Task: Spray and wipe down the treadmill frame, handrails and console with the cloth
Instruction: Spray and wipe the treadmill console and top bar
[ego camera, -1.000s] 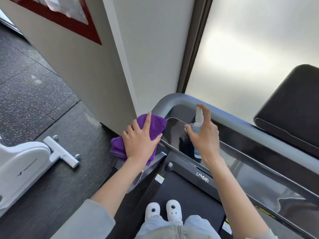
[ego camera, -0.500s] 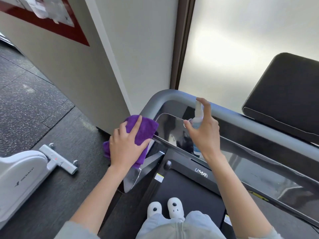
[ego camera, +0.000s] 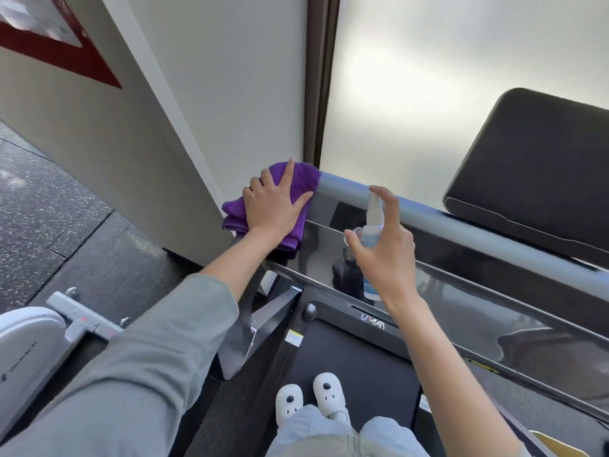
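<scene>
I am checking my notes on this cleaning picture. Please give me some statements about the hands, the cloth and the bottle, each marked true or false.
1. The left hand presses the purple cloth on the corner of the grey handrail. True.
2. The right hand holds a sponge. False: it holds a small spray bottle.
3. The forefinger lies on top of the bottle's nozzle. True.
4. The cloth lies on the treadmill belt. False: it is up on the handrail corner, under the left hand.
5. The person stands on the floor beside the treadmill. False: the white shoes are on the belt.
</scene>
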